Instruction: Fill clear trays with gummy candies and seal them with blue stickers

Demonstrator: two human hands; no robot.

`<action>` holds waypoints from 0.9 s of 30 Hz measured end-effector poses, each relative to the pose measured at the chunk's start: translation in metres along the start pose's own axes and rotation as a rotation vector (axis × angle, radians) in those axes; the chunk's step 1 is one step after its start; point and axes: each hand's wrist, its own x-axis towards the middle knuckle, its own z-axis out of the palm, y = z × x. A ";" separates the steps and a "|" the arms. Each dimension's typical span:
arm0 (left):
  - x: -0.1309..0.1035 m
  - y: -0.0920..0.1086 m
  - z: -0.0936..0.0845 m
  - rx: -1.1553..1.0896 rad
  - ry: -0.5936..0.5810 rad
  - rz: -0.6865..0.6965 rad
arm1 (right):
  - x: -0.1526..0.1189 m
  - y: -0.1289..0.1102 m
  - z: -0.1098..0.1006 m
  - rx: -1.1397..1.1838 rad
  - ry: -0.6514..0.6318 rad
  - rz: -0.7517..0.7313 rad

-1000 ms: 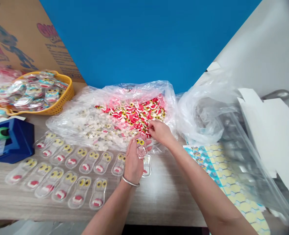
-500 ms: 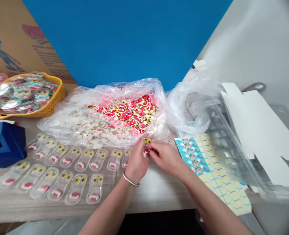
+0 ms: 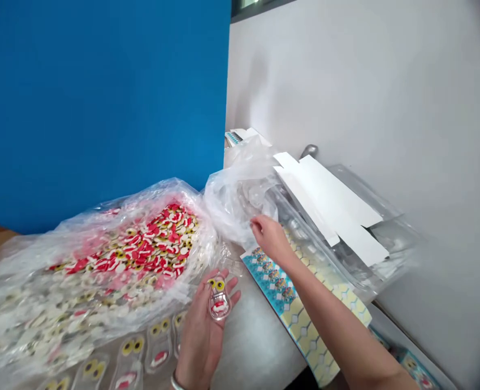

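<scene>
My left hand (image 3: 207,319) lies palm up and holds a small clear plastic shell (image 3: 219,299) with its thumb along the side. Two yellow-and-black eye pieces and a red-and-white mouth piece sit inside the shell. My right hand (image 3: 270,237) has its fingers curled together over the top of the printed sticker sheet (image 3: 278,281), in front of the crumpled clear bag (image 3: 235,203). Whether anything is between those fingertips is hidden. To the left, a large clear bag (image 3: 28,325) spills red, white and yellow pieces (image 3: 154,244).
Several more filled clear shells (image 3: 128,357) stand in rows at the lower left. White folded card (image 3: 329,195) rests on clear plastic trays (image 3: 394,233) at the right. A blue panel (image 3: 102,97) and a grey wall (image 3: 365,81) rise behind the table.
The view has swung to the right. My right hand has left the shell and moved right to the sticker sheet and crumpled bag. My left hand still holds the shell, its fingers spread more.
</scene>
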 end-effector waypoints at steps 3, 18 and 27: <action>0.003 -0.003 0.002 0.017 0.010 -0.028 | 0.054 0.030 0.014 -0.076 0.002 0.105; 0.000 -0.011 0.005 -0.105 -0.101 -0.149 | -0.037 0.019 0.018 -0.061 0.321 -0.154; -0.022 -0.033 0.003 -0.123 -0.094 -0.094 | -0.189 -0.021 0.045 0.007 0.214 -0.643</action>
